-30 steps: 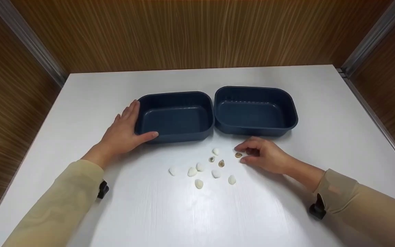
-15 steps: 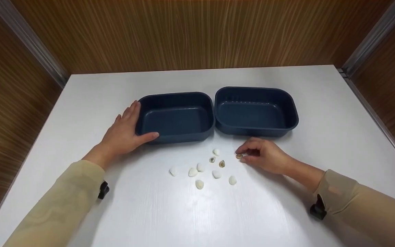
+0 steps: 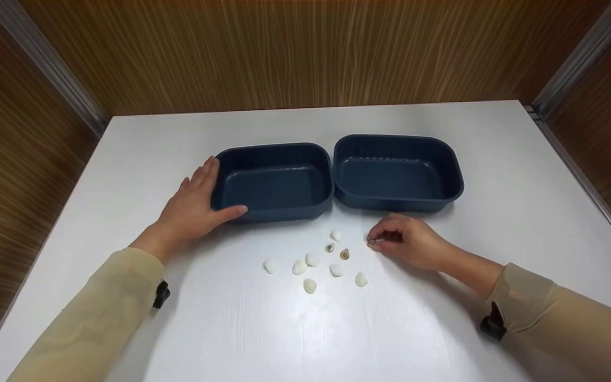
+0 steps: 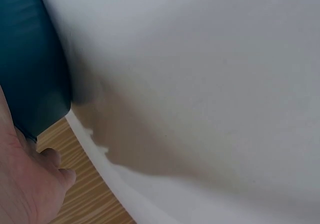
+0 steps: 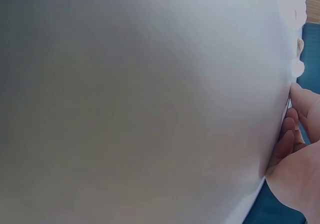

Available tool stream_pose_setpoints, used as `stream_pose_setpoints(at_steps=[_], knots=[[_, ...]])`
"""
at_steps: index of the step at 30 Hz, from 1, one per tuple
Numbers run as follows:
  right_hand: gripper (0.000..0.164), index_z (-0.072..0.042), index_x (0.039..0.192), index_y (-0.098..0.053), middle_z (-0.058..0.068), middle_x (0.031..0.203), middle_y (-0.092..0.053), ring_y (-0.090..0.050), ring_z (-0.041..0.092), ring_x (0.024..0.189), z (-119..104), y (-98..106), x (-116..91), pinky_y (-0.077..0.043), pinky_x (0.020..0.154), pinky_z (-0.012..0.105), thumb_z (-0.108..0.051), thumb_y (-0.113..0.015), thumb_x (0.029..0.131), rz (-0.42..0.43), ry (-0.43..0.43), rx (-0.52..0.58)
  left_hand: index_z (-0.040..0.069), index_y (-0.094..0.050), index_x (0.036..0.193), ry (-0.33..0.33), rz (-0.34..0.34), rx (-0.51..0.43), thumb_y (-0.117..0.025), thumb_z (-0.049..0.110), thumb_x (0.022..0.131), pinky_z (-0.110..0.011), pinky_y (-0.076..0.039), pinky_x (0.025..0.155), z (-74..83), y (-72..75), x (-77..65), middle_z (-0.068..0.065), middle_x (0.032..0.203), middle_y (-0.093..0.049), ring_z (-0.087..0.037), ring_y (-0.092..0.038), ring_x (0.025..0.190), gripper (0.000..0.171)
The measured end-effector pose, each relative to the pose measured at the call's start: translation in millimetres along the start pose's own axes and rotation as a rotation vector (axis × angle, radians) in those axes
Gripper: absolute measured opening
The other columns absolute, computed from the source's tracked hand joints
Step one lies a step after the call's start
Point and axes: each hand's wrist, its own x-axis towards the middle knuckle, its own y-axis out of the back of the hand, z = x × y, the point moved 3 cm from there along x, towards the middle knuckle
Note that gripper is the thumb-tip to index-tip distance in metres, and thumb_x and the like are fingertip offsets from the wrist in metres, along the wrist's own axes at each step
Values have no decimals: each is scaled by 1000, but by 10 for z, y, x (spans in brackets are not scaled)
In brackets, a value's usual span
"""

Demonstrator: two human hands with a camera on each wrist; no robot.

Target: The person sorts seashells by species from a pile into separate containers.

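Note:
My left hand (image 3: pixel 191 207) rests against the near left corner of the left dark blue bin (image 3: pixel 273 212). Its fingers lie straight along the side wall and the thumb touches the front wall. In the left wrist view, part of that hand (image 4: pixel 30 184) shows beside the bin's wall (image 4: pixel 35 59). My right hand (image 3: pixel 411 241) pinches a small brown seashell (image 3: pixel 371 243) between thumb and fingertips, low over the white table; the fingers mostly cover the shell. To its left lie a brown shell (image 3: pixel 345 254), a small grey-brown shell (image 3: pixel 330 248) and several white shells (image 3: pixel 336 270).
A second dark blue bin (image 3: pixel 398 203) stands right beside the left one, just beyond my right hand. Both bins have bare floors. Wood-grain panels (image 3: pixel 305 53) enclose the white table (image 3: pixel 263 334) at the back and both sides.
The right thumb and fingers have come together on the brown shell, which lay between them before and is now tilted and mostly covered. The left hand stays on the bin.

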Motion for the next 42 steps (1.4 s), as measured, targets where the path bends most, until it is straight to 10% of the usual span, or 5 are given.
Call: stream_pose_setpoints(at_steps=[25, 42], knots=[[12, -12, 97, -81, -5, 90, -77, -69, 12, 82, -109, 3, 89, -58, 75, 35, -4, -84, 87, 13, 119, -294, 4, -1, 170, -22, 39, -2, -54, 83, 92, -53, -6, 130, -3, -9, 9, -10, 178, 0, -28, -2, 164, 122], [12, -9, 103, -82, -2, 93, -77, -68, 11, 80, -719, 108, 501, -59, 67, 36, -6, -84, 91, 53, 363, -166, 6, 0, 170, -16, 24, 17, -53, 84, 92, -52, -5, 130, 5, 0, 6, -9, 178, 1, -29, -3, 164, 122]])
